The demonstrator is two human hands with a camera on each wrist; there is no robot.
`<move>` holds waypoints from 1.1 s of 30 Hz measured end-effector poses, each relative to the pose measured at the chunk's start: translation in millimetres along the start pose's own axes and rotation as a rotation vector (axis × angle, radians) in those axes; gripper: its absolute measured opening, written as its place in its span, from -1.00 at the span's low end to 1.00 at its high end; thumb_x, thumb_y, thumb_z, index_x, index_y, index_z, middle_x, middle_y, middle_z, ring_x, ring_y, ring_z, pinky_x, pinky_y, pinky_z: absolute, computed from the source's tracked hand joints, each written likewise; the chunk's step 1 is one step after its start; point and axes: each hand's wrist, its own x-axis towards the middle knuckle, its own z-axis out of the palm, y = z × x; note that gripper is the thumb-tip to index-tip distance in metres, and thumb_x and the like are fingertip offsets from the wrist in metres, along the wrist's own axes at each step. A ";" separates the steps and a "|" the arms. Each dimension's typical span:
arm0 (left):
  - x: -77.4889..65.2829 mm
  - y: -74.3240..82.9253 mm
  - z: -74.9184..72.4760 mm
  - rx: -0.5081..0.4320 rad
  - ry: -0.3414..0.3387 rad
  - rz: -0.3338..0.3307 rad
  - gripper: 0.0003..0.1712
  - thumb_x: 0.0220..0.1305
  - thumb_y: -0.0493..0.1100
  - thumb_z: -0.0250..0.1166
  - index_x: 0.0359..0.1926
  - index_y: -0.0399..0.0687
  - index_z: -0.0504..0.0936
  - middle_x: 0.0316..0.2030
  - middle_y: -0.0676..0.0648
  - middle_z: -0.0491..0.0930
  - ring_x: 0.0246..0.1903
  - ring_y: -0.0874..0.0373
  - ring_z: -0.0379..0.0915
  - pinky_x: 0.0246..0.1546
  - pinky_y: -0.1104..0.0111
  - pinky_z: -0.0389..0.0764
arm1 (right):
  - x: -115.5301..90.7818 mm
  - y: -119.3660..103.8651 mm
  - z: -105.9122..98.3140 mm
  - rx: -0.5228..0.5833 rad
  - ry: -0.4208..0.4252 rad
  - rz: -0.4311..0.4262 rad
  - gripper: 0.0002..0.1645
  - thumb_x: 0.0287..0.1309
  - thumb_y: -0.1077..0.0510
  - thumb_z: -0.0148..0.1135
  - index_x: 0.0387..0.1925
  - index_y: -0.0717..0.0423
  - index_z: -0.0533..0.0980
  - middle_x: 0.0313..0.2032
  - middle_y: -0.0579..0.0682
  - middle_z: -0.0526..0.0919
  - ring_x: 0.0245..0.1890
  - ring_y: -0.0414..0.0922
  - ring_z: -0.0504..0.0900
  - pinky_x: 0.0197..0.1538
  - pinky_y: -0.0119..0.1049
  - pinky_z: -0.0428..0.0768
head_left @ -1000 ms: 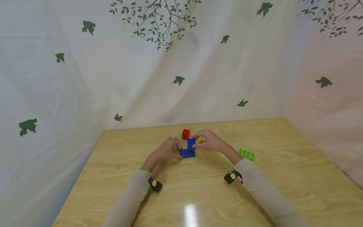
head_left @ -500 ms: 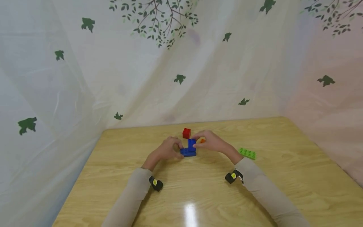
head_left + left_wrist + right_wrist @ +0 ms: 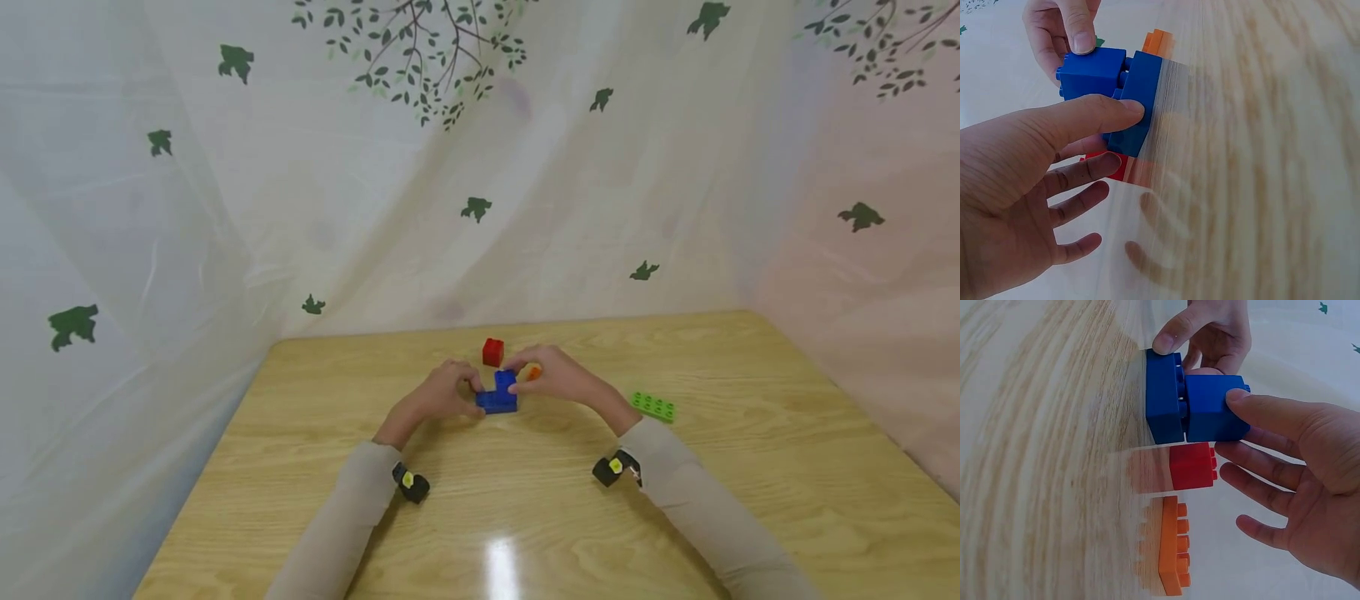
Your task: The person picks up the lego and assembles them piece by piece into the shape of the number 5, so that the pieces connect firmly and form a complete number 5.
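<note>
On the table (image 3: pixel 525 492), toward its far edge, we note the left hand (image 3: pixel 441 392) pinching the flat blue brick (image 3: pixel 1164 399), presumably bracing it; the right hand (image 3: pixel 557 374) grips the taller blue block (image 3: pixel 1212 411) over the brick's right end, studs (image 3: pixel 1182 408) showing between. The far-side grip is partly hidden.

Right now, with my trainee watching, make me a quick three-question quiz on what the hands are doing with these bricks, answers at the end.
1. Multiple choice: what does the left hand pinch?
A) The red block
B) The lower blue brick
C) The orange brick
2. True or false: the green brick lies to the person's right of the lower blue brick, apart from it.
3. Short answer: in the right wrist view, what shows between the lower blue brick and the upper blue block in the right hand?

Key:
1. B
2. True
3. Studs, so the pieces do not look fully pressed together.
</note>
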 end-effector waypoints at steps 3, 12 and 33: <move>0.6 0.7 -0.5 -0.013 -0.002 -0.010 -0.71 -0.01 -0.17 0.61 -0.32 -0.07 0.67 -0.21 -0.01 0.67 -0.04 0.04 0.37 0.10 0.09 0.37 | -0.1 -1.5 -1.0 -0.002 0.003 -0.005 -0.54 0.22 0.09 0.44 0.11 0.21 0.63 0.02 0.12 0.74 0.06 0.15 0.66 0.15 0.07 0.62; 1.4 0.3 -0.2 -0.019 0.003 0.014 -0.71 -0.01 -0.16 0.61 -0.31 -0.08 0.68 -0.23 0.00 0.68 -0.10 0.07 0.39 0.08 0.14 0.36 | -0.1 -3.0 -2.7 -0.006 -0.003 0.013 -0.57 0.17 0.11 0.49 0.05 0.17 0.65 -0.07 0.06 0.75 0.04 0.15 0.66 0.12 0.05 0.63; -2.4 -0.7 0.3 -0.049 0.001 0.025 -0.71 -0.02 -0.17 0.62 -0.29 -0.11 0.70 -0.25 -0.02 0.71 -0.13 0.08 0.46 0.08 0.14 0.41 | -1.7 -8.6 -0.9 0.015 -0.013 0.017 -0.58 0.11 0.14 0.53 0.00 0.17 0.64 -0.13 0.05 0.74 0.02 0.18 0.65 0.06 0.03 0.63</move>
